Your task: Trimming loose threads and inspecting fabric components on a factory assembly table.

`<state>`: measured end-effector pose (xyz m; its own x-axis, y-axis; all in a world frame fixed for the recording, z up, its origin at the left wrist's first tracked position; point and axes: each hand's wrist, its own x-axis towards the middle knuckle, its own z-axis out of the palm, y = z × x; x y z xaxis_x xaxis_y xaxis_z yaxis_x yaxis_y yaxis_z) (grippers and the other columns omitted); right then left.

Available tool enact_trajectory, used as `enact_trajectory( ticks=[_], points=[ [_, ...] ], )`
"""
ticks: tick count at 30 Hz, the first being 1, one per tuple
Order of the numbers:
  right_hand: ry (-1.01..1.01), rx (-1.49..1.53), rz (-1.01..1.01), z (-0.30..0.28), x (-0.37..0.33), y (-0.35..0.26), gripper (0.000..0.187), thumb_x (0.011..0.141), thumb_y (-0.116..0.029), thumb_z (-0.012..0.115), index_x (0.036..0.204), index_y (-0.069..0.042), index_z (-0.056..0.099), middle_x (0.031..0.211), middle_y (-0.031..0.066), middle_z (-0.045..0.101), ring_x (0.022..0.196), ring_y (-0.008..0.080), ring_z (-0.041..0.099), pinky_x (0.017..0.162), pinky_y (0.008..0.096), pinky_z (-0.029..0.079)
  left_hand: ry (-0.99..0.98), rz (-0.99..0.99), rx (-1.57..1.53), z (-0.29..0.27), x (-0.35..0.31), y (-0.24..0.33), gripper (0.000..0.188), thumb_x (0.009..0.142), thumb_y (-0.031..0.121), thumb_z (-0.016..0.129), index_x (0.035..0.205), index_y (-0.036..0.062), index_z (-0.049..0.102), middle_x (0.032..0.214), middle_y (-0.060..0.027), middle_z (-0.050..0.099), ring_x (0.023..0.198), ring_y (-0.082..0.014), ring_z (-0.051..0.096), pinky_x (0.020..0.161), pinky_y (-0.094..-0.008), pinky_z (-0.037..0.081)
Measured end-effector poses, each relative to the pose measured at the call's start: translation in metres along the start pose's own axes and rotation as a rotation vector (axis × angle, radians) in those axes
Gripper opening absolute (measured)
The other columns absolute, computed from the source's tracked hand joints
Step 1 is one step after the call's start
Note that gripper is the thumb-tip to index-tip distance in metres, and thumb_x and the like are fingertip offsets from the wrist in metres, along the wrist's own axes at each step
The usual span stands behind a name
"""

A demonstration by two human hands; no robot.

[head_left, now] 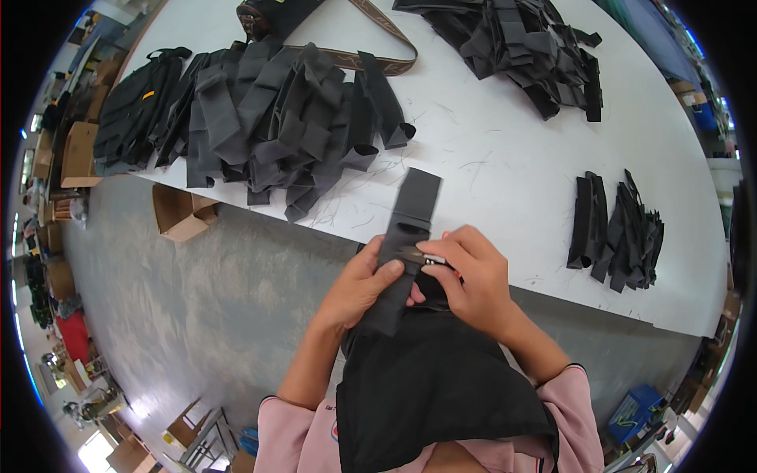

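Left hand: grip clamps dark fabric strip, apparently steadying it. Right hand: grip pinches small metal tool, pointed across strip.

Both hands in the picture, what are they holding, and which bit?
The left hand grips a dark fabric strip near its middle, thumb on top. The right hand pinches a small metal tool behind its pointed tip.

A pale pink short-sleeved shirt is worn, its sleeve hems edged with thin dark and white bands. The front is largely covered by a black apron, beside which a red-and-blue emblem is partly shown.
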<state>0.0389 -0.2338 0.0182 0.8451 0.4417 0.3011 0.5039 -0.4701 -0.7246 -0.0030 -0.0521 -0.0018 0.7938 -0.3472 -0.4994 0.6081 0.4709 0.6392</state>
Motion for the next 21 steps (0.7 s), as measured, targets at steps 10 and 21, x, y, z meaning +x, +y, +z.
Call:
enact_trajectory(
  ticks=[10,21],
  points=[
    [-0.234,0.019,-0.048,-0.01,0.014,0.009,0.026,0.066,-0.003,0.069,0.092,-0.008,0.067,0.081,0.0037,0.053,0.073,0.0219,0.054,0.067,0.0333,0.044,-0.023,-0.038,0.149,0.002,-0.006,0.006,0.03,0.094,0.013,0.048,0.118,-0.0031,0.038,0.101,-0.0172,0.063,0.069,-0.0168,0.064,0.063,-0.0273,0.054],
    [-0.406,0.181,0.048,-0.014,0.027,0.012,0.026,0.069,-0.003,0.069,0.094,-0.01,0.068,0.08,0.0043,0.052,0.073,0.0221,0.054,0.064,0.0318,0.044,-0.073,-0.059,0.216,0.002,-0.006,0.01,0.032,0.094,0.014,0.048,0.119,-0.0034,0.039,0.101,-0.0183,0.064,0.067,-0.0168,0.064,0.063,-0.0264,0.053]
  ],
)
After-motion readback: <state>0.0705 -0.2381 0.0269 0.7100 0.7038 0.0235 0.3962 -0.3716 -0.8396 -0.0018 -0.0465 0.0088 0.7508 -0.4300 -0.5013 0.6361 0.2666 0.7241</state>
